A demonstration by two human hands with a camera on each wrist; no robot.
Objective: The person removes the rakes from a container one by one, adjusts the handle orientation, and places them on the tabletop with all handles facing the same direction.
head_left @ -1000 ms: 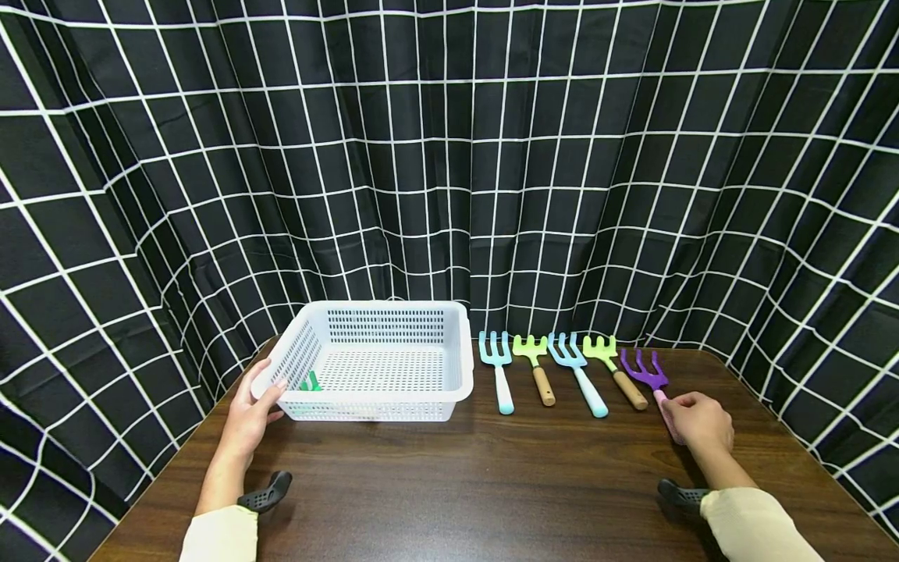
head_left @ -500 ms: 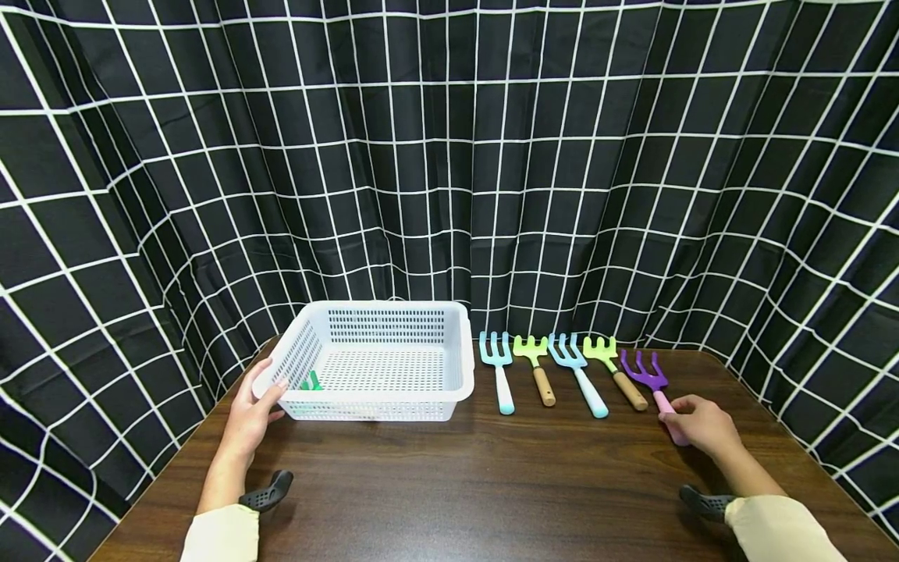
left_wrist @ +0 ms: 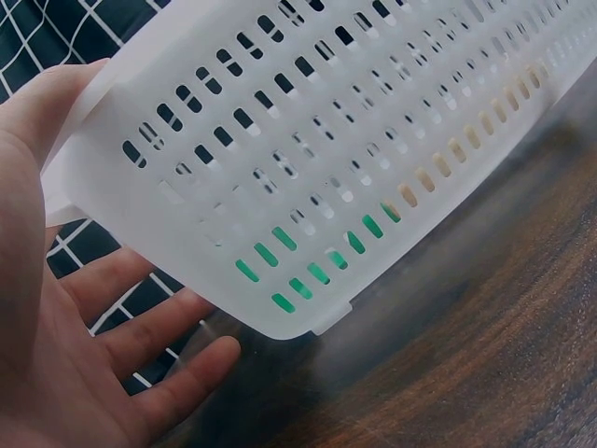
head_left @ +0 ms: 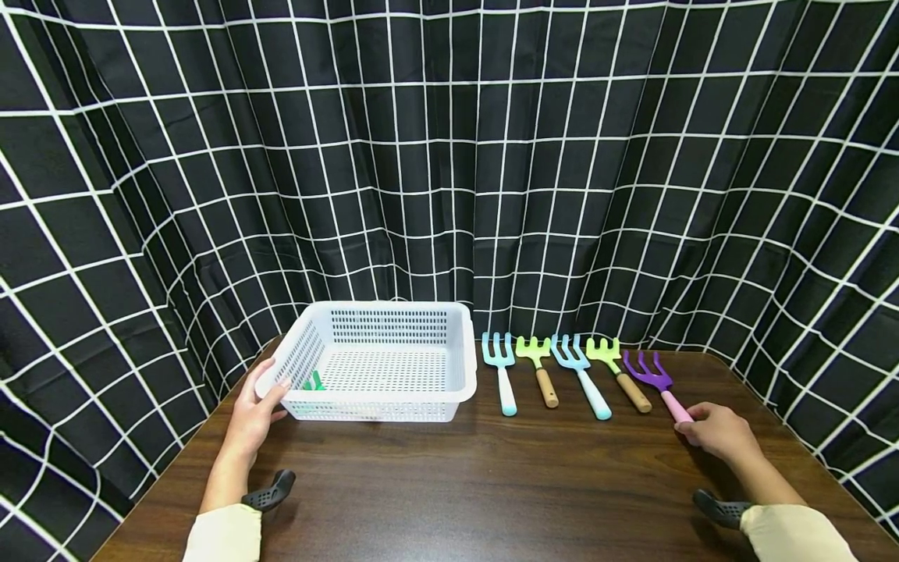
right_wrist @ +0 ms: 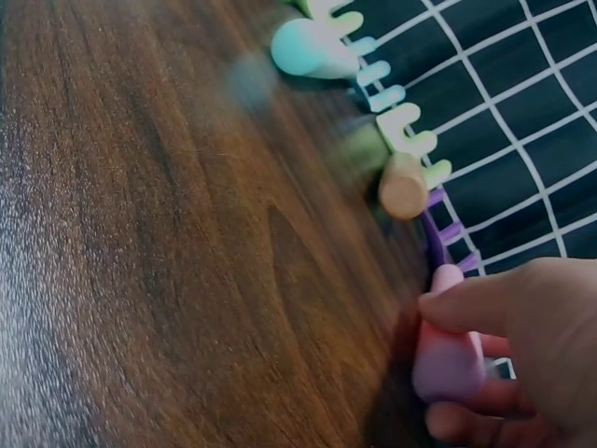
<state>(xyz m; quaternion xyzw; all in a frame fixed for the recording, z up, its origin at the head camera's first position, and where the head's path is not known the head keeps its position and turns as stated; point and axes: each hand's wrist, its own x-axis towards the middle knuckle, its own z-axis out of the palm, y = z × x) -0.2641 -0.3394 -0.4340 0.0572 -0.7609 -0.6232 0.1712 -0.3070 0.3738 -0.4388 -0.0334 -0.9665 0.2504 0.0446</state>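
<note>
At the left, my left hand (head_left: pixel 251 414) holds the left end of a white plastic basket (head_left: pixel 379 396), thumb by the rim and fingers spread outside in the left wrist view. Green pieces (head_left: pixel 316 381) lie in the basket's near left corner; through the slots green and tan parts show. At the right, my right hand (head_left: pixel 719 433) grips the pink handle of a purple hand fork (head_left: pixel 656 380), thumb on top and fingers beneath in the right wrist view. The fork's tines point away from me, and the hand covers part of the handle's end.
Left of the purple fork lie a green fork with wooden handle (head_left: pixel 632 393), a blue fork (head_left: pixel 591 390), another green fork (head_left: pixel 544 384) and another blue fork (head_left: pixel 504 386). A black gridded curtain (head_left: pixel 435 195) stands behind the brown table (head_left: pixel 449 484).
My right hand has shifted right and toward me along the pink handle, nearer its end; the purple tines stay nearly in place. The left hand and basket look the same.
</note>
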